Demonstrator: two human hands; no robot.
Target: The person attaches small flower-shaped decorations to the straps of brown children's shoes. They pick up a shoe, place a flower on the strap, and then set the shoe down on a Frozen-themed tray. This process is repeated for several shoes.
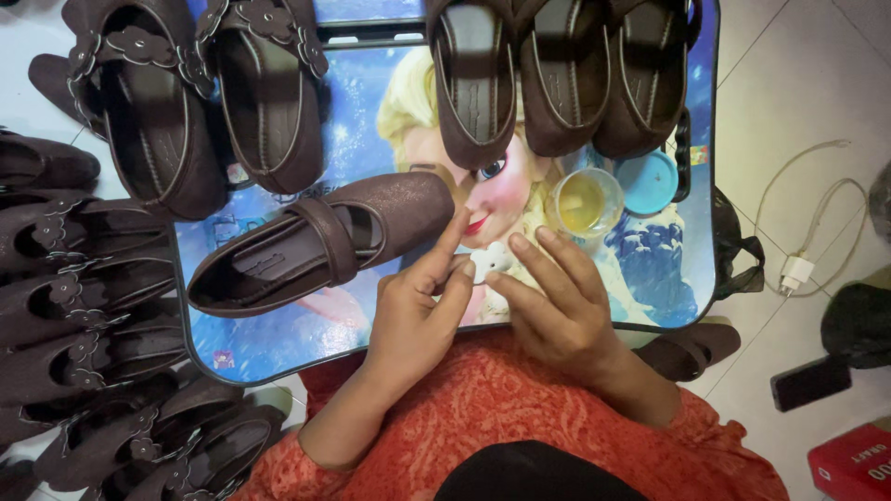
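Brown and faintly glittery, a strapped shoe (pixel 320 243) lies on its side on the blue picture tray (pixel 306 339), toe pointing toward the small cup of yellow liquid (pixel 583 202). The left hand (pixel 413 320) rests just below the toe, fingers curled close together, forefinger raised to touch the shoe. The right hand (pixel 557 301) lies beside it, fingers slightly spread and bent. Between the two hands' fingertips sits something small, too hidden to make out. More brown shoes (pixel 93 371) crowd the left.

Shoe (pixel 320 239) matt brown suede-like; tray (pixel 278 343) glossy.
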